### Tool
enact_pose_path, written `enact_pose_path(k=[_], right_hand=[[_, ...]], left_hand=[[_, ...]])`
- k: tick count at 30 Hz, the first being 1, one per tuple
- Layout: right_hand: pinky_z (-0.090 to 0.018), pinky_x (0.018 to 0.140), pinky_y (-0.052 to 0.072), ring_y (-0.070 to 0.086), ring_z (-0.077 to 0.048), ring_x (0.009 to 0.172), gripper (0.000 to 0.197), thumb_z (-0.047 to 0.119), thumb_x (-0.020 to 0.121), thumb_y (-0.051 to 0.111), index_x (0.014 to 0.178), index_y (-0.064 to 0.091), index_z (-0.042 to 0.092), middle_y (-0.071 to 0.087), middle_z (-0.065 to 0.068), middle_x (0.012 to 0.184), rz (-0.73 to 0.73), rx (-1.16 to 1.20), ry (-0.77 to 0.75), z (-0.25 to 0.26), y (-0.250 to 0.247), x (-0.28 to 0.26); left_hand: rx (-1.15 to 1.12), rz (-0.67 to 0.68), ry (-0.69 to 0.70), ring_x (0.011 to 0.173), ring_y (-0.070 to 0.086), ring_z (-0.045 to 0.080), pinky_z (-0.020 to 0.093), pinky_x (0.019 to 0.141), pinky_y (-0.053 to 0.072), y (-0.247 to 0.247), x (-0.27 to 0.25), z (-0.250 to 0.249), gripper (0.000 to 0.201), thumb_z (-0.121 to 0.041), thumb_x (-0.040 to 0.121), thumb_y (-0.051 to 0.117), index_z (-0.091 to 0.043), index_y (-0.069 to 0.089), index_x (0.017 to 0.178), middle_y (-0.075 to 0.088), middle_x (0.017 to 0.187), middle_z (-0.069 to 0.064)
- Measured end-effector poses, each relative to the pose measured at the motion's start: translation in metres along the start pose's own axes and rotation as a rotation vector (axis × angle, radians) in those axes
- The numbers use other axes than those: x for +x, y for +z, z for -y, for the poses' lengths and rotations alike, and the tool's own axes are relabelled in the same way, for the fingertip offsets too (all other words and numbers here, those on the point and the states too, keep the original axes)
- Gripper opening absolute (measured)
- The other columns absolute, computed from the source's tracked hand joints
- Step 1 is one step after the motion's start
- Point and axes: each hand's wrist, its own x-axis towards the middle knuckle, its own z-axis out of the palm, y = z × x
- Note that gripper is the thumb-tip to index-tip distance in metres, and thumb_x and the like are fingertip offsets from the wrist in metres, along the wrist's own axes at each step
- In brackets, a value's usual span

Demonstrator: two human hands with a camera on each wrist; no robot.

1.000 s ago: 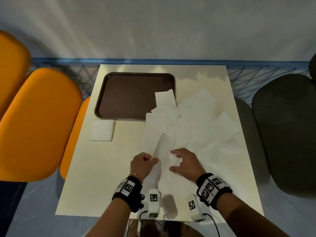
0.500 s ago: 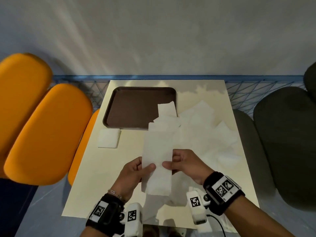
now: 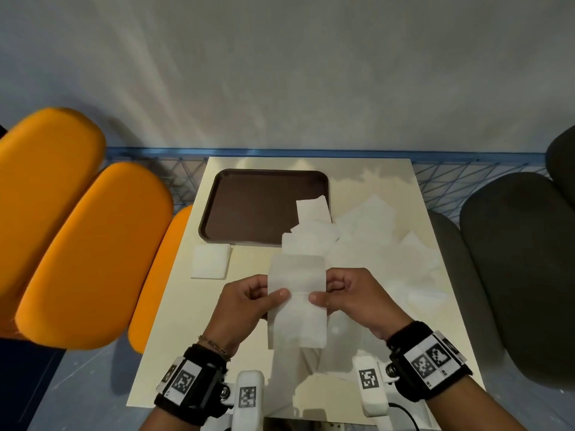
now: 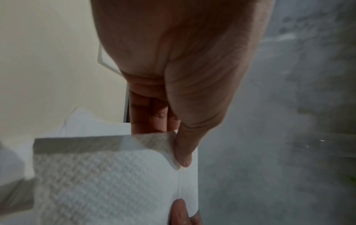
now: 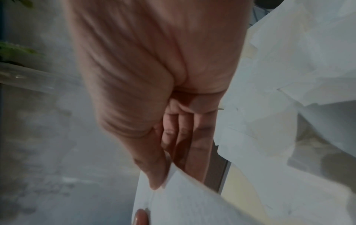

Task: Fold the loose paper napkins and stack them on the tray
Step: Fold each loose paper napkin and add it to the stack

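Both hands pinch a long white embossed paper napkin [image 3: 297, 298] at its middle crease above the cream table [image 3: 186, 321]: left hand [image 3: 249, 303] and right hand [image 3: 351, 298], thumbs on top. The fold looks half made; next, the halves likely need meeting squarely before going to the dark brown plastic tray [image 3: 249, 206].

Light: you work in dim, soft light.
Glare: the table [image 3: 186, 321] reflects pale patches.
Blur: your wrist views smear at the edges.
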Motion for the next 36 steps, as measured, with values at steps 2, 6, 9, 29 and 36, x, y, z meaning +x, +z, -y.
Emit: enact_pose_path(k=[2, 6, 9, 29, 36], right_hand=[[-0.037, 0.077, 0.061, 0.078, -0.029, 0.088, 0.013, 0.008, 0.089, 0.084, 0.102, 0.081, 0.01, 0.082, -0.012, 0.099, -0.038, -0.006, -0.025, 0.004, 0.005, -0.001], [-0.036, 0.077, 0.06, 0.073, -0.02, 0.079, 0.008, 0.006, 0.088, 0.084, 0.095, 0.082, 0.008, 0.081, -0.011, 0.091, -0.076, -0.045, -0.071, 0.014, 0.014, -0.003], [-0.042, 0.085, 0.062, 0.076, -0.027, 0.084, 0.014, 0.004, 0.088, 0.083, 0.099, 0.085, 0.012, 0.082, -0.01, 0.093, -0.081, -0.114, -0.114, 0.02, 0.017, -0.004], [-0.033, 0.082, 0.065, 0.08, -0.018, 0.091, 0.045, -0.014, 0.096, 0.055, 0.091, 0.087, 0.018, 0.083, 0.006, 0.099, -0.315, -0.164, -0.245, 0.043, 0.051, -0.005], [-0.028, 0.081, 0.064, 0.078, -0.014, 0.097, 0.042, -0.014, 0.096, 0.058, 0.092, 0.087, 0.016, 0.082, 0.008, 0.102, -0.38, -0.101, -0.308, 0.041, 0.057, -0.008]], left_hand=[[-0.015, -0.003, 0.021, 0.083, 0.077, 0.024, 0.029, 0.065, 0.058, -0.007, -0.001, -0.005, 0.017, -0.008, 0.089, 0.08, -0.008, 0.079, 0.106, 0.081, 0.098, 0.012], [0.018, -0.021, 0.076, 0.082, 0.076, 0.026, 0.036, 0.07, 0.062, -0.019, -0.004, -0.014, 0.013, 0.0, 0.086, 0.08, -0.006, 0.081, 0.097, 0.081, 0.095, 0.011], [0.043, -0.007, 0.121, 0.091, 0.077, 0.028, 0.04, 0.08, 0.064, -0.028, -0.006, -0.02, 0.013, 0.002, 0.087, 0.078, -0.005, 0.082, 0.097, 0.081, 0.098, 0.007], [-0.257, -0.05, -0.155, 0.094, 0.072, 0.033, 0.043, 0.069, 0.062, -0.045, -0.021, -0.025, 0.037, -0.032, 0.097, 0.071, -0.019, 0.062, 0.131, 0.08, 0.107, 0.007], [-0.178, -0.05, -0.055, 0.081, 0.076, 0.026, 0.034, 0.061, 0.06, -0.039, -0.029, -0.024, 0.025, -0.013, 0.093, 0.076, -0.008, 0.07, 0.117, 0.079, 0.102, 0.017]])
